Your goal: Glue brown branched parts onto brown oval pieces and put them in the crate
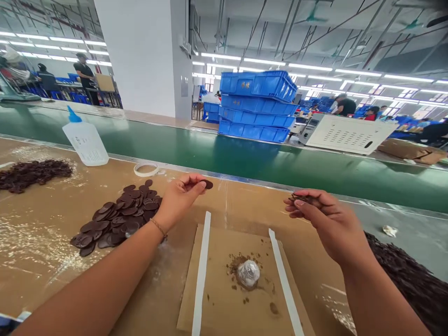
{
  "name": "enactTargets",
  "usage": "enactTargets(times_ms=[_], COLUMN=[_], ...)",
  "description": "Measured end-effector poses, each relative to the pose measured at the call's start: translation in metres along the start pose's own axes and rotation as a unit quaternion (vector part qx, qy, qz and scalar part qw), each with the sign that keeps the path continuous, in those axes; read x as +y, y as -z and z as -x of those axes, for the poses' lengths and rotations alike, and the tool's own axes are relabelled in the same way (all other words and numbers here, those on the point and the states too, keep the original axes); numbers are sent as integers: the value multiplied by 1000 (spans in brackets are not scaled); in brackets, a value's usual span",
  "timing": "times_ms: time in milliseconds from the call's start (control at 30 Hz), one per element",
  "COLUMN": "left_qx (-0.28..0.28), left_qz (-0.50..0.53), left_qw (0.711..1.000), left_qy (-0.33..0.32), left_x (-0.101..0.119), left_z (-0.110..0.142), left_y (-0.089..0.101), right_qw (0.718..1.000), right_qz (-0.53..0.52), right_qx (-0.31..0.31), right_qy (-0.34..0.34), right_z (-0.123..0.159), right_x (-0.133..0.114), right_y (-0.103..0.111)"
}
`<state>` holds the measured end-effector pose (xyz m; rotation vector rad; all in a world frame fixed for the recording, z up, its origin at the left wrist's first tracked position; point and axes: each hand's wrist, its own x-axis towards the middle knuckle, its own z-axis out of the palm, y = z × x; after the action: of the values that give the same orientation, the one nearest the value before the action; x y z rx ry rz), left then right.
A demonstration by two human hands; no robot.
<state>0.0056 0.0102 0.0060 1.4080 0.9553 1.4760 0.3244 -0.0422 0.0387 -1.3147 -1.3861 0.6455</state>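
My left hand (182, 196) pinches a dark brown oval disc (208, 184) between thumb and fingers, above the table. To its left lies a heap of similar discs (122, 214). My right hand (329, 217) is closed on small dark brown pieces (310, 200), whose exact shape is partly hidden by the fingers. Between and below both hands, a cardboard sheet (224, 298) carries two white tape strips (202, 275). A small silvery, foil-like lump (248, 273) sits on the cardboard with brown spots around it.
A white bottle with a blue nozzle (86, 140) and a tape roll (146, 169) stand behind the discs. Dark piles of thin pieces lie far left (35, 173) and right (409, 280). Beyond are a green conveyor belt (168, 147), stacked blue crates (257, 106) and people.
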Motion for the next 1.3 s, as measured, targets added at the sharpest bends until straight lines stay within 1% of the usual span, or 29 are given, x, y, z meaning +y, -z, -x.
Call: enactTargets(times_ms=[133,200,267,367,433,567,633,700,767,900,1000,1067,1133,1300], left_qx=[-3,-8,-11,1,15,57,85,109,121,116,117,117,118,119], left_qz=[-34,-40,-33,-27,-22,-18,-10,8,28,55,48,37,19,-32], left_qw=[999,997,996,995,995,995,994,992,990,987,985,986,987,988], left_qy=[33,58,79,98,100,75,70,66,68,95,117,117,108,89], left_x=[-3,-3,-2,-2,-3,-7,-8,-8,-8,-6,-5,-5,-3,-1], left_z=[2,3,4,5,5,4,2,1,0,2,3,3,2,3], left_y=[-3,-6,-9,-12,-12,-11,-11,-12,-13,-14,-15,-16,-17,-19], right_qw=[998,994,985,960,946,928,918,910,908,910,910,911,915,928], right_qz=[25,29,40,65,78,107,127,145,145,125,146,157,168,184], right_qx=[-64,-100,-161,-263,-306,-352,-372,-383,-385,-391,-385,-379,-365,-311], right_qy=[-7,10,43,76,79,50,47,66,78,56,39,35,42,88], right_z=[7,13,19,29,35,42,44,46,47,48,48,47,46,47], right_x=[-3,-7,-12,-22,-26,-29,-29,-30,-30,-30,-29,-29,-28,-27], right_y=[1,0,-2,-6,-9,-16,-19,-23,-27,-33,-35,-36,-37,-41])
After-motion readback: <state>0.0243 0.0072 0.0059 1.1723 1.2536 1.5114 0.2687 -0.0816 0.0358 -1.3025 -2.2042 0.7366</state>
